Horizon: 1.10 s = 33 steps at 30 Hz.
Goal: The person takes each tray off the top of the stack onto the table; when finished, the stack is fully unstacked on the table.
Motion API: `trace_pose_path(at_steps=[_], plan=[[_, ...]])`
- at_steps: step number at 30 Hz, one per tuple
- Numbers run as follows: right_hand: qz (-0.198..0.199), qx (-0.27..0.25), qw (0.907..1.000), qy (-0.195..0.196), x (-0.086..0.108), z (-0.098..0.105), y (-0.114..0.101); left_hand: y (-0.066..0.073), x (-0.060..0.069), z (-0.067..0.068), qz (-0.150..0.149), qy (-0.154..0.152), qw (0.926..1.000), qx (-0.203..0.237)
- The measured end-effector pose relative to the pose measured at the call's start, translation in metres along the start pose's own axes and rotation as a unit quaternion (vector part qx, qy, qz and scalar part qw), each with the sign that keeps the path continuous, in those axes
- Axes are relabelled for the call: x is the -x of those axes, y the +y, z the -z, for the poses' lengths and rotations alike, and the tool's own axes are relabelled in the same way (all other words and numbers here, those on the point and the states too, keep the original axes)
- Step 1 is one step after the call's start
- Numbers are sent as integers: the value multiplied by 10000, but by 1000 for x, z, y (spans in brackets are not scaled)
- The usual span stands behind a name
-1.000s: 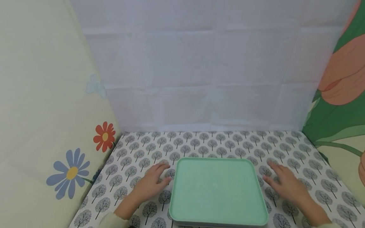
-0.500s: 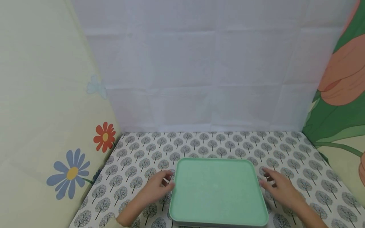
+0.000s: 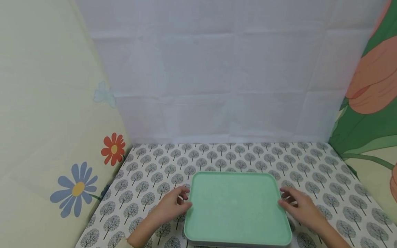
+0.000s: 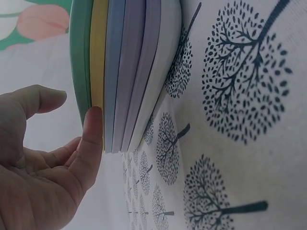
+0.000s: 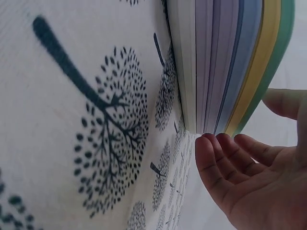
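A stack of rectangular trays stands on the table, its top tray light green [image 3: 235,206]. From the side, the left wrist view shows yellow [image 4: 99,57], blue [image 4: 114,72], purple and white layers beneath the green one. My left hand [image 3: 172,205] is at the left side of the stack; one fingertip [image 4: 93,120] touches the tray edges, while the thumb [image 4: 48,99] stands a little off the top. On the other side, my right hand [image 3: 302,208] has bent fingers [image 5: 206,148] close to the stack's side and its thumb near the green rim; contact there is hard to tell.
A white cloth with grey tree prints [image 3: 149,186] covers the table. Behind it hangs a pale creased sheet [image 3: 198,86]. Flowered panels close off the left side [image 3: 46,120] and the right side [image 3: 372,137].
Both hands have moved inward, from beside the stack to its left and right edges, and their fingers have bent more. The trays have stayed where they were.
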State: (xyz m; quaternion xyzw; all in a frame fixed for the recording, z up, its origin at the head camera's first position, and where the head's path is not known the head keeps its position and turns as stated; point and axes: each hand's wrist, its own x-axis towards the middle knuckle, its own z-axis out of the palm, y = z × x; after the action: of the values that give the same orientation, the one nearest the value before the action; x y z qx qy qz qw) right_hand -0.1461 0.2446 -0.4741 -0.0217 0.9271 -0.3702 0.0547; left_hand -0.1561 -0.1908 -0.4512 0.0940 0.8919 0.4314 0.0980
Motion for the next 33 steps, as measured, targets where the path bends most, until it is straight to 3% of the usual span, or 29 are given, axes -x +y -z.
trace_pose_path(at_steps=[12,22,33], plan=[[-475,-298,9984,-49,-2,-6,-4,-2,-1,-4,230,-144,9992,282],[-544,-492,9973,94,-1,-12,-5,1,-3,-5,242,-121,9996,-45],[-895,-547,9942,231,1,-11,-10,7,-5,-7,-45,-66,9987,-494]])
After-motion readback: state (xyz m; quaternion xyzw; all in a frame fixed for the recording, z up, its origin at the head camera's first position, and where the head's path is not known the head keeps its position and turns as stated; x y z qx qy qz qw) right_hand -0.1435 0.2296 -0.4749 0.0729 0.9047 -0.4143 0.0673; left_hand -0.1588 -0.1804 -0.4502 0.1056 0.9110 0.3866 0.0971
